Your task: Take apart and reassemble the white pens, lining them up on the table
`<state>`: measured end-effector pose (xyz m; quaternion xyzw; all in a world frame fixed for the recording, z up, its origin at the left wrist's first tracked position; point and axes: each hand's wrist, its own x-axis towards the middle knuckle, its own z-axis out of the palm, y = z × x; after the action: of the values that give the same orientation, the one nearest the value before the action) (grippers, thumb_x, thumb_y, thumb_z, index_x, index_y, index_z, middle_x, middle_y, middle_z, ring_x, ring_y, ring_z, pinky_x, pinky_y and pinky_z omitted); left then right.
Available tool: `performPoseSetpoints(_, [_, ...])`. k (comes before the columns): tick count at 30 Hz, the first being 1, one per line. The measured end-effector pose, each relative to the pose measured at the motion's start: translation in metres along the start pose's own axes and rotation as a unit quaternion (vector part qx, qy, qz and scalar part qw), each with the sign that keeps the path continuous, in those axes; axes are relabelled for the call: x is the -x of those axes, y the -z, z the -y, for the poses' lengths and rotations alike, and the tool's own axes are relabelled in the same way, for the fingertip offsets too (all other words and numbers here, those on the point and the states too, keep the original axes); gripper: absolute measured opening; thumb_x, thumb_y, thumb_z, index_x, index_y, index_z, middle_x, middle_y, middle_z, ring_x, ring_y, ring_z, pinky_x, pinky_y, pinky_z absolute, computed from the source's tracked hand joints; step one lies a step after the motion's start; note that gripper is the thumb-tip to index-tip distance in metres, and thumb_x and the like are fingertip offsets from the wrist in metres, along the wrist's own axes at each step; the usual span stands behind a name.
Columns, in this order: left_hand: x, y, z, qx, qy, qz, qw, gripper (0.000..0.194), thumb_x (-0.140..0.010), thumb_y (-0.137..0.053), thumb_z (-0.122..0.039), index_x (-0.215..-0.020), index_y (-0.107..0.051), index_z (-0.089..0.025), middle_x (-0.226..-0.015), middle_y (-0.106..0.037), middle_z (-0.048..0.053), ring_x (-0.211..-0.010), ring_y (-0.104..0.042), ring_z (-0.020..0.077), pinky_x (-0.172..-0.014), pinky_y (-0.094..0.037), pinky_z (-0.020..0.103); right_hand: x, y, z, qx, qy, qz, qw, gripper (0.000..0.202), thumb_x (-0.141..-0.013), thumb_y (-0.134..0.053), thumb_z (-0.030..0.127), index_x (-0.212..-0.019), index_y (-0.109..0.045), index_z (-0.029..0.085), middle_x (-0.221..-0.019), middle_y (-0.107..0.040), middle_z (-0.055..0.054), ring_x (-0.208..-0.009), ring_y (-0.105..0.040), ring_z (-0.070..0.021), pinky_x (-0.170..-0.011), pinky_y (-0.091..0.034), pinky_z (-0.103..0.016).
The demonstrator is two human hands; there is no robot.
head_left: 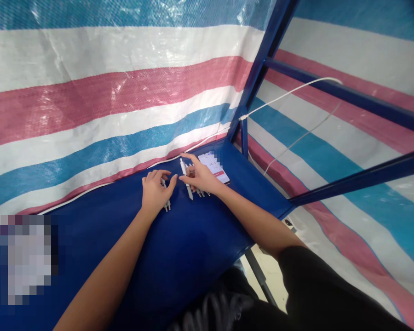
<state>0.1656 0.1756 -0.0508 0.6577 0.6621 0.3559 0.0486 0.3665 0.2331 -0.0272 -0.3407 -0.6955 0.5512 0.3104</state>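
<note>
— Dark trousers [331,299] fill the bottom edge nearest you; beyond them the blue tabletop [179,248] runs to the striped tarp [89,92]. Where are your hands?

— Both are far out, near the back edge. Your left hand [154,192] lies palm down with its fingers curled over a small bunch of white pens [167,205], whose tips poke out just below the palm. Your right hand [202,177] pinches one white pen [186,180] between thumb and fingers, with a few more pens [203,193] under its heel.

— How do the pens look?

— Slim, white, lying roughly parallel, pointing toward you. Their count is hard to make out, since your hands cover most of them.

— Anything else?

— Just beside your right hand lies a phone [214,168], its screen blurred, and a white cable [290,94] hangs off the blue frame [348,96].
</note>
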Motion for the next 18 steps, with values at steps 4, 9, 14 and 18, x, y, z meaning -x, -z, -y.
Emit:
performPoseSetpoints(4, [0.0018, -0.0023, 0.0007, -0.021, -0.014, -0.003, 1.0, 0.019, -0.1, -0.067, -0.039, -0.104, -0.072, -0.022, -0.1, -0.076, 0.009, -0.103, -0.069, 0.0303, -0.093, -0.043, 0.044, -0.0038, 0.0018, -0.0018, 0.004, 0.002, -0.012, 1.0, 0.052, -0.098, -0.068, 0.021, -0.145, -0.048, 0.027, -0.07, -0.05, 0.013, -0.046, -0.058, -0.0106, -0.044, -0.051, -0.022])
performPoseSetpoints(9, [0.0019, -0.0031, 0.0027, -0.036, -0.032, 0.003, 0.999, 0.016, -0.102, -0.064, -0.034, -0.107, -0.072, -0.022, -0.104, -0.075, 0.01, -0.104, -0.068, 0.0317, -0.093, -0.042, 0.045, -0.0064, 0.0079, 0.0017, 0.038, 0.019, -0.041, 0.998, 0.051, -0.099, -0.066, 0.018, -0.145, -0.047, 0.026, -0.07, -0.053, 0.013, -0.046, -0.056, -0.0099, -0.045, -0.047, -0.021])
performPoseSetpoints(14, [0.0026, -0.0021, 0.0019, -0.049, -0.038, 0.009, 0.998, 0.016, -0.103, -0.063, -0.033, -0.11, -0.072, -0.023, -0.107, -0.075, 0.011, -0.107, -0.067, 0.0332, -0.094, -0.042, 0.045, -0.0062, 0.009, 0.0008, 0.056, 0.024, -0.04, 0.997, 0.051, -0.099, -0.066, 0.018, -0.147, -0.049, 0.026, -0.069, -0.052, 0.013, -0.044, -0.054, -0.0093, -0.046, -0.046, -0.021])
performPoseSetpoints(18, [0.0027, -0.0018, 0.0013, -0.054, -0.041, 0.012, 0.998, 0.017, -0.103, -0.061, -0.034, -0.11, -0.072, -0.022, -0.109, -0.075, 0.012, -0.109, -0.067, 0.0345, -0.094, -0.042, 0.046, -0.0065, 0.0077, -0.0022, 0.07, 0.031, -0.034, 0.997, 0.063, -0.099, -0.07, 0.021, -0.156, -0.044, 0.027, -0.072, -0.055, 0.013, -0.049, -0.06, -0.0105, -0.049, -0.049, -0.021])
